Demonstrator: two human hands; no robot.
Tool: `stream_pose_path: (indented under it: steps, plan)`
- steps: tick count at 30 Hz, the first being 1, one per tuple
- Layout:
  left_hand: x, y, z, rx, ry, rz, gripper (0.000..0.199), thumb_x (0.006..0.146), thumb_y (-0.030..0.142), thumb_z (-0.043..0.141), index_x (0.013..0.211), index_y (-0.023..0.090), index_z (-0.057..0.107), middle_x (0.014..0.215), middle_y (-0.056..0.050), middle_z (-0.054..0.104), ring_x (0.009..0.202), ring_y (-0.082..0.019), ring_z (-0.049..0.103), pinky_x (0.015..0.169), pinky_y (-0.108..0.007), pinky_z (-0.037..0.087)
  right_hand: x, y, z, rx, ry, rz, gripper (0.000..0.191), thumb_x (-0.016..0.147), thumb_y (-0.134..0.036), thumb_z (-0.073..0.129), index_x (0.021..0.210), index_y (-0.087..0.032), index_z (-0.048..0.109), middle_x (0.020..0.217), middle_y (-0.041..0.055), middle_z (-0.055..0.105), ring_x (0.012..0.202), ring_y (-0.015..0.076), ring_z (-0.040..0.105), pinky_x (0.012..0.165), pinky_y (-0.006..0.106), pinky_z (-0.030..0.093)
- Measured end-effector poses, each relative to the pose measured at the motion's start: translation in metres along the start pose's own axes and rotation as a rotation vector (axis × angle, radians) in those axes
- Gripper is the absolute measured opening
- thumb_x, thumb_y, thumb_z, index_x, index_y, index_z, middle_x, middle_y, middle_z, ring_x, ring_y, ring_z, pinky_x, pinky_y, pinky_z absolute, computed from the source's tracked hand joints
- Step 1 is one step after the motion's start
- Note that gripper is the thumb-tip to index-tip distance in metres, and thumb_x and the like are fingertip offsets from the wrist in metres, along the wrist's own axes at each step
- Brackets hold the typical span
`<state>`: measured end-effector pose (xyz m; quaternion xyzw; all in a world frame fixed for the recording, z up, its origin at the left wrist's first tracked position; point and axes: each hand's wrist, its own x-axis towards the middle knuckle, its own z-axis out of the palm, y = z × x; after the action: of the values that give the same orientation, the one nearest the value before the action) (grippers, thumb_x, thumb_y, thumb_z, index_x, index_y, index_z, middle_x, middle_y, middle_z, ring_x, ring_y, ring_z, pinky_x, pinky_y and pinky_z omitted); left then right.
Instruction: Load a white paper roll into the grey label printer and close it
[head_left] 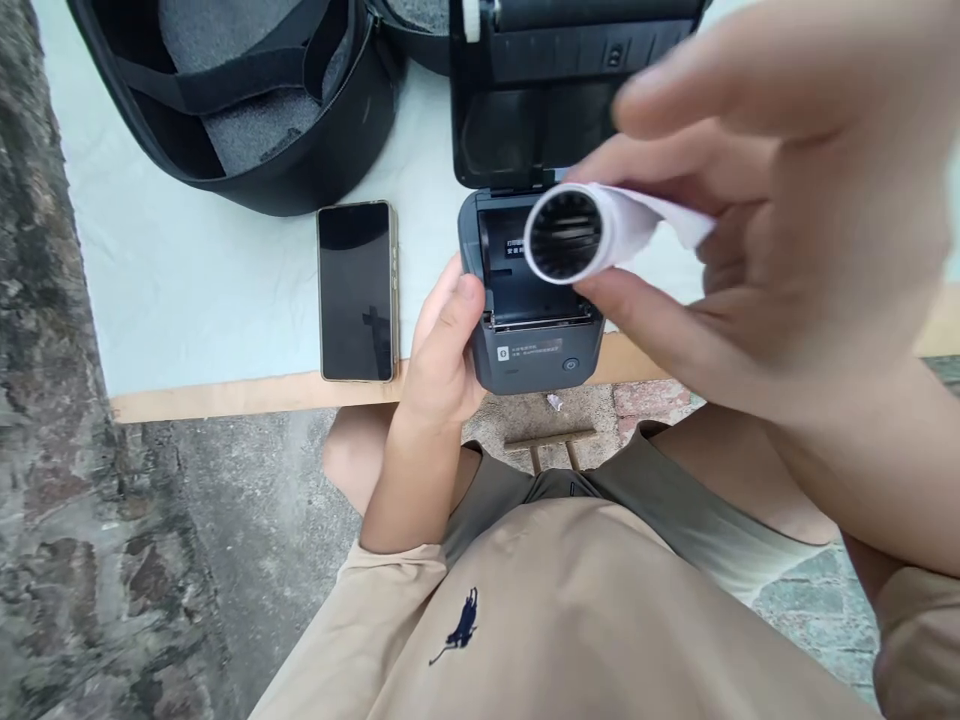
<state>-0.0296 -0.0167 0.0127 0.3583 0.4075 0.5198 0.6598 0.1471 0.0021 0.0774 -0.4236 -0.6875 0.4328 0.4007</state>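
A small dark grey label printer (536,360) sits at the table's front edge with its black lid (532,130) swung open and its inner bay showing. My left hand (444,345) grips the printer's left side, thumb on the rim. Held up above the printer, partly covering the bay, is a white paper roll (626,230) with a hollow, dark-looking core facing me. My right hand (720,230) pinches this roll between thumb and fingers, and a loose flap of its paper sticks out toward the palm.
A phone (356,290) lies screen up on the pale-covered table (202,290), left of the printer. Behind it stands an open black case (300,160) with grey lining and a strap. A stone wall (60,450) rises at the far left.
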Motion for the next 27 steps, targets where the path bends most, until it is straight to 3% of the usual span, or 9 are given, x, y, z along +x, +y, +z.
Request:
stream_pose_path:
  steps: [3, 6, 11, 15, 20, 24, 27]
  plan:
    - [-0.001, -0.001, -0.005, 0.079, 0.060, 0.024, 0.036, 0.084, 0.056, 0.052, 0.099, 0.026, 0.063, 0.118, -0.003, 0.063, 0.142, -0.028, 0.031, 0.106, -0.039, 0.047, 0.005, 0.000, 0.006, -0.392, -0.015, -0.212, 0.038, 0.084, -0.026, 0.058, 0.120, -0.036, 0.057, 0.112, -0.0053, 0.063, 0.112, 0.0193, 0.057, 0.102, 0.038, 0.047]
    - [-0.002, -0.005, -0.010, 0.125, 0.100, 0.046, 0.037, 0.081, 0.059, 0.055, 0.097, 0.026, 0.063, 0.116, -0.004, 0.064, 0.142, -0.029, 0.031, 0.106, -0.041, 0.048, 0.005, 0.003, 0.011, -0.627, -0.001, -0.347, 0.038, 0.086, -0.020, 0.052, 0.121, -0.034, 0.053, 0.109, -0.0026, 0.062, 0.103, 0.0169, 0.059, 0.089, 0.033, 0.049]
    - [-0.002, 0.001, -0.004, 0.073, 0.040, -0.023, 0.042, 0.082, 0.060, 0.051, 0.101, 0.024, 0.061, 0.110, -0.006, 0.065, 0.139, -0.029, 0.038, 0.105, -0.042, 0.049, 0.006, 0.005, 0.014, -0.862, -0.057, -0.333, 0.040, 0.088, -0.018, 0.042, 0.124, -0.038, 0.048, 0.106, -0.0026, 0.064, 0.092, 0.0159, 0.063, 0.071, 0.031, 0.046]
    - [-0.002, 0.008, 0.003, 0.018, -0.020, -0.021, 0.036, 0.088, 0.053, 0.048, 0.108, 0.024, 0.059, 0.108, -0.003, 0.066, 0.139, -0.026, 0.039, 0.107, -0.042, 0.047, 0.011, -0.003, 0.018, -1.038, -0.074, -0.146, 0.030, 0.091, -0.029, 0.040, 0.119, -0.035, 0.049, 0.089, -0.0005, 0.065, 0.079, 0.0182, 0.060, 0.068, 0.035, 0.042]
    - [-0.002, 0.004, 0.001, 0.027, -0.077, 0.027, 0.035, 0.088, 0.051, 0.049, 0.108, 0.024, 0.059, 0.110, -0.002, 0.065, 0.138, -0.027, 0.041, 0.108, -0.040, 0.046, 0.017, -0.005, 0.021, -1.081, -0.113, -0.007, 0.018, 0.090, -0.036, 0.041, 0.088, -0.027, 0.056, 0.081, 0.0029, 0.064, 0.094, 0.0253, 0.058, 0.074, 0.040, 0.043]
    - [-0.002, 0.002, 0.000, 0.036, -0.066, 0.061, 0.035, 0.088, 0.050, 0.047, 0.107, 0.023, 0.060, 0.111, -0.003, 0.064, 0.140, -0.027, 0.037, 0.106, -0.039, 0.047, 0.017, 0.003, 0.017, -0.964, -0.139, -0.112, 0.020, 0.089, -0.033, 0.043, 0.081, -0.026, 0.059, 0.085, 0.0017, 0.067, 0.087, 0.0227, 0.060, 0.067, 0.038, 0.044]
    - [-0.001, 0.003, 0.001, 0.055, -0.047, 0.043, 0.039, 0.087, 0.052, 0.047, 0.111, 0.024, 0.060, 0.111, -0.003, 0.063, 0.139, -0.027, 0.037, 0.104, -0.039, 0.048, 0.016, 0.009, 0.016, -0.885, -0.096, -0.200, 0.021, 0.089, -0.028, 0.043, 0.079, -0.030, 0.062, 0.095, -0.0054, 0.070, 0.088, 0.0194, 0.061, 0.069, 0.038, 0.046]
